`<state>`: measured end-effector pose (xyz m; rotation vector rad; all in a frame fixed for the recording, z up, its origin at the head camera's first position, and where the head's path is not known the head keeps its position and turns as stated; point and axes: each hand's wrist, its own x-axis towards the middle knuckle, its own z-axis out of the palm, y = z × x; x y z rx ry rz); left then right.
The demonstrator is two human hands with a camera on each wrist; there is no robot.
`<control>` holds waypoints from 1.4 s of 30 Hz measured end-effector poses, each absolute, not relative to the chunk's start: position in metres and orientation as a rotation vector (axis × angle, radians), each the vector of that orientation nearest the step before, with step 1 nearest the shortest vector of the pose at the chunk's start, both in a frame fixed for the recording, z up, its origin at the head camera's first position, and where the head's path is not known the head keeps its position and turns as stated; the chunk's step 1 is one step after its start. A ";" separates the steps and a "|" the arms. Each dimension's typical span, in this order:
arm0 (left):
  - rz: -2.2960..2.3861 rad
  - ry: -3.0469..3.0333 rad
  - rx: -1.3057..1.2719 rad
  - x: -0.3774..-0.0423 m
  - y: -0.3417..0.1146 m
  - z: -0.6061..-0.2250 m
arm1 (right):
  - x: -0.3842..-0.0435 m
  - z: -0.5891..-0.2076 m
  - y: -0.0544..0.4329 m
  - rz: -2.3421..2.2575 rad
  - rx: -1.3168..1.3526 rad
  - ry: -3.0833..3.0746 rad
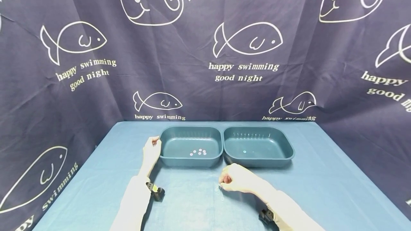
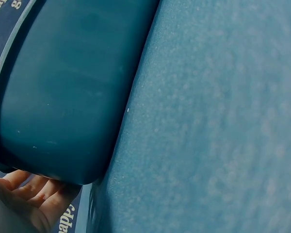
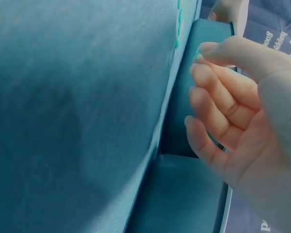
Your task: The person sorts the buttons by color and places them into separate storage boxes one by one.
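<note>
My left hand (image 1: 151,152) touches the outer left end of the left teal tub (image 1: 192,161); in the left wrist view its fingers (image 2: 51,199) lie against that end wall. Several small pale, button-like discs (image 1: 199,153) lie on this tub's floor. In front of the right tub (image 1: 276,160), my right hand (image 1: 239,179) is low over the table, thumb and forefinger pinching a small turquoise disc (image 3: 198,53), mostly hidden by the fingertips. Close to that hand, several pale turquoise discs (image 1: 219,193) lie on the cloth. One small light-blue disc (image 1: 244,152) is inside the right tub.
Both tubs stand side by side at the back of the table with a blue cloth (image 1: 189,202). Behind them hangs a dark curtain (image 1: 199,102) with white fish drawings. Each wrist carries a small black camera (image 1: 157,192).
</note>
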<state>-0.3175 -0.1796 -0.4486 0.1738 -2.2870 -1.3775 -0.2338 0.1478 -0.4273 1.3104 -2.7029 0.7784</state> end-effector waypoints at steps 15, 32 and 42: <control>-1.393 -2.293 0.188 -0.318 -0.180 -0.449 | -0.238 -0.410 0.155 0.854 1.253 -2.634; -1.397 -2.268 0.167 -0.318 -0.180 -0.448 | -0.244 -0.386 0.164 0.800 1.169 -2.585; -1.381 -2.279 0.168 -0.318 -0.181 -0.448 | -0.252 -0.380 0.169 0.820 1.118 -2.586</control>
